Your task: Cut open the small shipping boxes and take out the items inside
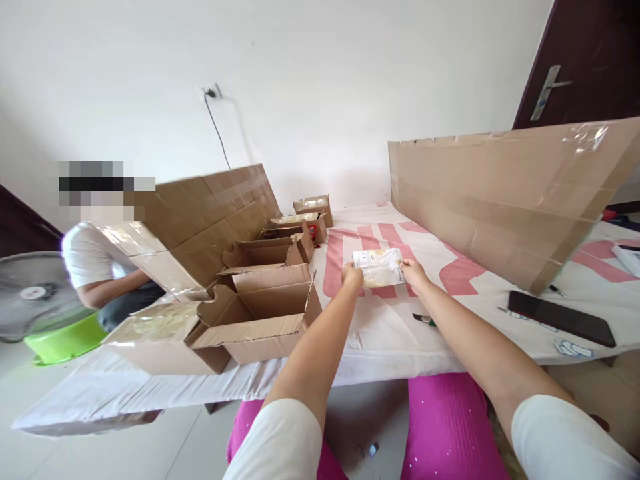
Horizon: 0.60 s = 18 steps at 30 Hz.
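Note:
A white, partly clear plastic packet [380, 268] with print on it is stretched between my two hands, above the cloth-covered table. My left hand [352, 275] pinches its left edge. On the opposite edge, my right hand [413, 272] grips it with closed fingers. What lies inside the packet is too small to make out. Below it on the cloth is a dark-bladed cutter [424, 319], partly hidden by my right forearm.
Open cardboard boxes [265, 313] stand in a row at left, beside a closed box [155, 333]. Cardboard panels [500, 193] rise at right and left. A black phone [560, 318] lies at the right edge. Another person [100, 267] sits at far left near a fan [37, 293].

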Available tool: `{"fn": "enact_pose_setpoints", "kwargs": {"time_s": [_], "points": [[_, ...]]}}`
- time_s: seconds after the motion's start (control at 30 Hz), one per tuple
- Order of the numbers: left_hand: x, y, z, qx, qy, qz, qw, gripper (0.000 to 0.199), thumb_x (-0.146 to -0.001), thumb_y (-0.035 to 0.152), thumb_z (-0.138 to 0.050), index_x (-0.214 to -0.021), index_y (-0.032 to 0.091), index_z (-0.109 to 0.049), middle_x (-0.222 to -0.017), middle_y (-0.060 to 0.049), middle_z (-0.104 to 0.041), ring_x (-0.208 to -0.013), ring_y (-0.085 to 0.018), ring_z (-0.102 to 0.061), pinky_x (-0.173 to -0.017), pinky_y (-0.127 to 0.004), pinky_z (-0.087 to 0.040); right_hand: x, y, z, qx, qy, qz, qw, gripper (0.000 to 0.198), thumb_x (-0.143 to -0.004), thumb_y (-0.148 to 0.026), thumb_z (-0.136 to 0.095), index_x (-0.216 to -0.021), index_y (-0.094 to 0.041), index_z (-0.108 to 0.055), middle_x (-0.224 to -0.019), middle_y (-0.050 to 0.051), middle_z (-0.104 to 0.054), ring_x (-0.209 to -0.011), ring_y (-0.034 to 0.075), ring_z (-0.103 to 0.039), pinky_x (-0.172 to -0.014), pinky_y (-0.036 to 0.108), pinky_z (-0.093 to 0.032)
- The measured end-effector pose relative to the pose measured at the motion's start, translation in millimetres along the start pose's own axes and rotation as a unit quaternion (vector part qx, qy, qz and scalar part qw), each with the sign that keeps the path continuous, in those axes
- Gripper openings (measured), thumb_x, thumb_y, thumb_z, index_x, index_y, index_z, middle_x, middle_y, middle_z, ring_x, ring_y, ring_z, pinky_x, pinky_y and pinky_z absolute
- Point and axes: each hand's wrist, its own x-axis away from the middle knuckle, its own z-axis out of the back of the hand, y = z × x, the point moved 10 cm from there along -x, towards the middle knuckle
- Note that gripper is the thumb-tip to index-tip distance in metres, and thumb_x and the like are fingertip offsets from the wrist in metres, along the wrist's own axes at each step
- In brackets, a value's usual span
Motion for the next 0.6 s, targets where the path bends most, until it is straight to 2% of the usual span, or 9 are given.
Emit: {"fn": "enact_pose_setpoints", "kwargs": {"time_s": [0.13,0.2,0.27,0.33,0.4,0.47,0.53,0.6], "points": [[31.3,-17.3,-1.2,-0.004,0.000,0.007,1.000,0.033,-0.092,0.034,-0.059,-0.120,0.016,-0.058,-0.121,-0.009,-0.061,-0.105,-0.022,-0.062,-0.089,-0.043,-0.054,24.5,15.9,-2.0,-0.056,-0.089,-0.042,0.994,0.026,-0.073,-0.044,-0.063,-0.077,-0.019,-0.065,-0.075,0.006,-0.074,-0.072,0.021,-0.070,-0.067,0.033,-0.055],[59.2,-29.2,2.1,0.003,-0.016,-0.012,1.000,0.025,-0.090,0.024,-0.061,-0.113,0.014,-0.060,-0.114,-0.009,-0.065,-0.104,-0.021,-0.063,-0.092,-0.040,-0.052,42.9,28.6,-6.5,-0.079,-0.143,-0.074,0.984,0.027,-0.070,-0.045,-0.064,-0.075,-0.019,-0.065,-0.076,0.009,-0.075,-0.072,0.024,-0.071,-0.068,0.037,-0.057],[91.2,-42.0,11.4,0.009,-0.033,-0.029,0.999,0.024,-0.085,0.013,-0.060,-0.109,0.015,-0.059,-0.111,-0.010,-0.068,-0.104,-0.020,-0.064,-0.093,-0.035,-0.050,59.5,39.0,-14.2,-0.095,-0.186,-0.101,0.973,0.026,-0.067,-0.044,-0.069,-0.073,-0.019,-0.065,-0.077,0.011,-0.075,-0.070,0.026,-0.072,-0.068,0.039,-0.059],[124.1,-54.8,27.6,0.011,-0.051,-0.044,0.998,0.035,-0.078,0.008,-0.063,-0.112,0.016,-0.057,-0.115,-0.010,-0.068,-0.104,-0.020,-0.065,-0.092,-0.033,-0.050,72.1,44.8,-25.1,-0.107,-0.214,-0.113,0.964,0.025,-0.063,-0.042,-0.074,-0.072,-0.020,-0.066,-0.077,0.011,-0.076,-0.071,0.028,-0.073,-0.069,0.040,-0.059],[153.8,-69.0,53.7,0.005,-0.053,-0.058,0.997,0.045,-0.075,0.012,-0.065,-0.118,0.018,-0.054,-0.119,-0.011,-0.066,-0.102,-0.021,-0.065,-0.088,-0.034,-0.051,80.8,47.3,-37.4,-0.122,-0.230,-0.112,0.959,0.027,-0.061,-0.043,-0.077,-0.074,-0.021,-0.066,-0.080,0.010,-0.076,-0.074,0.028,-0.073,-0.070,0.039,-0.060],[177.6,-78.3,89.0,-0.041,-0.030,-0.103,0.993,0.035,-0.079,0.024,-0.064,-0.112,0.020,-0.056,-0.113,-0.010,-0.065,-0.101,-0.022,-0.063,-0.089,-0.038,-0.051,86.2,49.7,-47.8,-0.137,-0.234,-0.105,0.957,0.031,-0.060,-0.045,-0.078,-0.076,-0.021,-0.066,-0.081,0.009,-0.077,-0.078,0.029,-0.073,-0.072,0.039,-0.059],[191.8,-90.1,135.4,-0.075,0.040,-0.126,0.988,0.026,-0.083,0.032,-0.061,-0.106,0.022,-0.055,-0.107,-0.009,-0.063,-0.100,-0.023,-0.062,-0.093,-0.041,-0.050,88.7,53.4,-53.2,-0.148,-0.228,-0.098,0.957,0.032,-0.061,-0.047,-0.079,-0.078,-0.022,-0.066,-0.082,0.008,-0.077,-0.081,0.029,-0.073,-0.073,0.039,-0.059],[197.1,-105.4,189.3,-0.096,0.157,-0.104,0.978,0.035,-0.081,0.039,-0.064,-0.109,0.023,-0.050,-0.110,-0.009,-0.059,-0.102,-0.024,-0.060,-0.093,-0.043,-0.051,89.3,57.4,-54.1,-0.153,-0.220,-0.090,0.959,0.032,-0.063,-0.047,-0.079,-0.080,-0.023,-0.067,-0.083,0.007,-0.077,-0.082,0.029,-0.073,-0.073,0.038,-0.059]]}}
